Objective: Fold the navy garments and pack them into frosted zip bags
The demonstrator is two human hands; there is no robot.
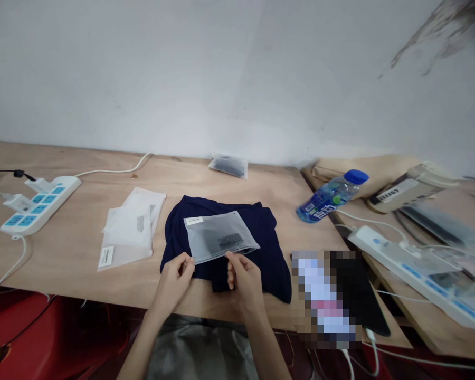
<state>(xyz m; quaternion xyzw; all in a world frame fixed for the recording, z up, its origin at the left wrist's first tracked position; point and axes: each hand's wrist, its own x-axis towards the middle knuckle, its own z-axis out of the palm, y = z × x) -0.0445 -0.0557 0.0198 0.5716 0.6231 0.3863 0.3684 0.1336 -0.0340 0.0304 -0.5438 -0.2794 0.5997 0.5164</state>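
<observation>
A frosted zip bag (pixel 217 228) with a white label and dark print lies over a folded navy garment (pixel 271 253) on the table. My left hand (pixel 179 274) pinches the bag's near left corner. With thumb and fingers, my right hand (pixel 243 274) grips the near edge of the bag, right of its middle. The bag's zip edge faces me, and dark cloth shows through its film. To the left, overlapping frosted bags (pixel 132 229) lie flat on the wood.
A small filled bag (pixel 229 165) lies by the wall. Left stands a power strip (pixel 43 206) with plugs. On the right are a drink bottle (pixel 330 198), a coffee cup (pixel 411 187), a blurred-out device (pixel 324 301), another power strip (pixel 419 277) and cables. A red chair (pixel 31 332) is below.
</observation>
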